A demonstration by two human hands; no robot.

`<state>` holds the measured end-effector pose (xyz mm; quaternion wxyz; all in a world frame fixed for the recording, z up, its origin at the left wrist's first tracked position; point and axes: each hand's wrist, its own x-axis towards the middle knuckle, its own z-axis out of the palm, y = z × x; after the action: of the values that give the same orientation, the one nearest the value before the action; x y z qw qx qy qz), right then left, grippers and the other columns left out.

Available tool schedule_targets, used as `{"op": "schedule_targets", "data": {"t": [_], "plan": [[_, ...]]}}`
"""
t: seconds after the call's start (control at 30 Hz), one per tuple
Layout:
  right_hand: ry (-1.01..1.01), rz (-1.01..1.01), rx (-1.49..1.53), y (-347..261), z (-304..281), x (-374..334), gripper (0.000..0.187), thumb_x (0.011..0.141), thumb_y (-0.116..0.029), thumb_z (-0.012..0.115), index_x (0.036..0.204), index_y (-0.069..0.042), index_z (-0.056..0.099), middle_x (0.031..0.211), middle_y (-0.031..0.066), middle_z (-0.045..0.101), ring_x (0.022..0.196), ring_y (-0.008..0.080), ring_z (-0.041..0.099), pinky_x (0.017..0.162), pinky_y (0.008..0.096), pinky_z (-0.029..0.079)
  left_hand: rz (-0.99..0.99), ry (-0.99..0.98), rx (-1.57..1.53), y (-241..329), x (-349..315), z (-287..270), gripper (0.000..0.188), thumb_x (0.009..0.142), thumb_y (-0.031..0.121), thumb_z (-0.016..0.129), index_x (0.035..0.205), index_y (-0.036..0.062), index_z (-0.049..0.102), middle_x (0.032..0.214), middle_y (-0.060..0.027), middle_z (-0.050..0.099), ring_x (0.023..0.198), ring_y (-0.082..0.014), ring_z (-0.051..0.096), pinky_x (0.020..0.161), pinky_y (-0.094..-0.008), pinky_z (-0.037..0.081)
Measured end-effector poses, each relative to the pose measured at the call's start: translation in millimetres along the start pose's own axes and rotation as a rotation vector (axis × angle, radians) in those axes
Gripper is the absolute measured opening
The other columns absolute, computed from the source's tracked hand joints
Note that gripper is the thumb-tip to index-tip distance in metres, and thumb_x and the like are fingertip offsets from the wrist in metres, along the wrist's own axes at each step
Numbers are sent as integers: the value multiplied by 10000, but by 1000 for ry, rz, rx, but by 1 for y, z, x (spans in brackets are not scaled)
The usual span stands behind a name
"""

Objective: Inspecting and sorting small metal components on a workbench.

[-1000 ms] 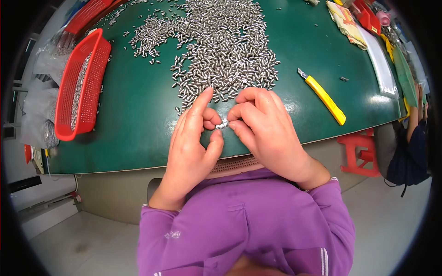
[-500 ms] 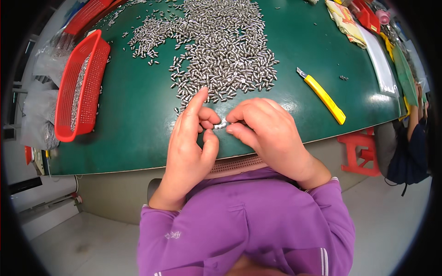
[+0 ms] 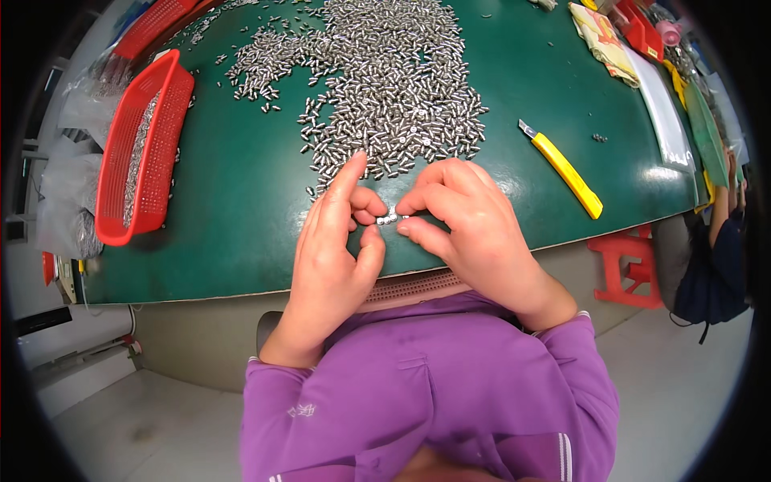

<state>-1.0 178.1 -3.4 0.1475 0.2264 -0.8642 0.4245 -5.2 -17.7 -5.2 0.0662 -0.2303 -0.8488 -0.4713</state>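
Note:
Several small shiny metal parts (image 3: 389,218) sit in a short row between my fingertips, just above the green table near its front edge. My left hand (image 3: 328,234) pinches the left end of the row with thumb and bent fingers, its index finger pointing up and away. From the other side, my right hand (image 3: 475,218) closes thumb and forefinger round the right end, where a small metal piece partly shows. Just beyond my hands spreads a large pile of small silver bullet-shaped metal parts (image 3: 393,104). The fingers partly hide the held pieces.
A red perforated basket (image 3: 169,136) holding more metal parts stands at the left. A yellow utility knife (image 3: 566,174), blade out, lies on the green table (image 3: 514,193) at the right. Plastic bags (image 3: 72,193) crowd the left edge; a red stool (image 3: 626,269) stands below right.
My right fingertips have shifted very slightly right, and a little more of the row of metal parts shows. My left hand has hardly moved.

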Motion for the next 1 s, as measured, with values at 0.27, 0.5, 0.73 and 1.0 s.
{"op": "schedule_targets", "data": {"t": [0.27, 0.5, 0.73, 1.0], "plan": [[-36, -15, -23, -2, 0, 2, 240, 779, -103, 806, 982, -65, 684, 991, 94, 602, 922, 316, 589, 795, 425, 499, 1, -8, -1, -1, 0, -1, 766, 799, -157, 569, 1533, -14, 401, 970, -94, 614, 884, -213, 600, 800, -347, 521], [-28, -62, -26, -9, 2, 6, 319, 796, -114, 794, 1083, -64, 666, 1030, 102, 597, 956, 316, 592, 818, 430, 503, -74, 162, -252, -12, -3, 2, 831, 792, -158, 421, 1594, -2, 273, 1116, -97, 591, 935, -143, 541, 830, -268, 464], [-227, -43, -63, -11, -5, 1, 227, 828, -112, 776, 1039, -91, 695, 1022, 69, 626, 959, 288, 624, 818, 402, 523, -58, 169, -225, -14, -1, 2, 820, 798, -152, 431, 1591, -3, 286, 1140, -99, 589, 964, -152, 529, 847, -283, 463], [-392, -68, 123, -17, -37, -18, 242, 815, -76, 769, 1046, -72, 698, 960, 82, 636, 908, 302, 646, 809, 407, 529, -30, 87, 110, 5, 7, 7, 773, 852, -115, 565, 1575, -18, 309, 1168, -143, 612, 1010, -271, 566, 933, -395, 483]]}}
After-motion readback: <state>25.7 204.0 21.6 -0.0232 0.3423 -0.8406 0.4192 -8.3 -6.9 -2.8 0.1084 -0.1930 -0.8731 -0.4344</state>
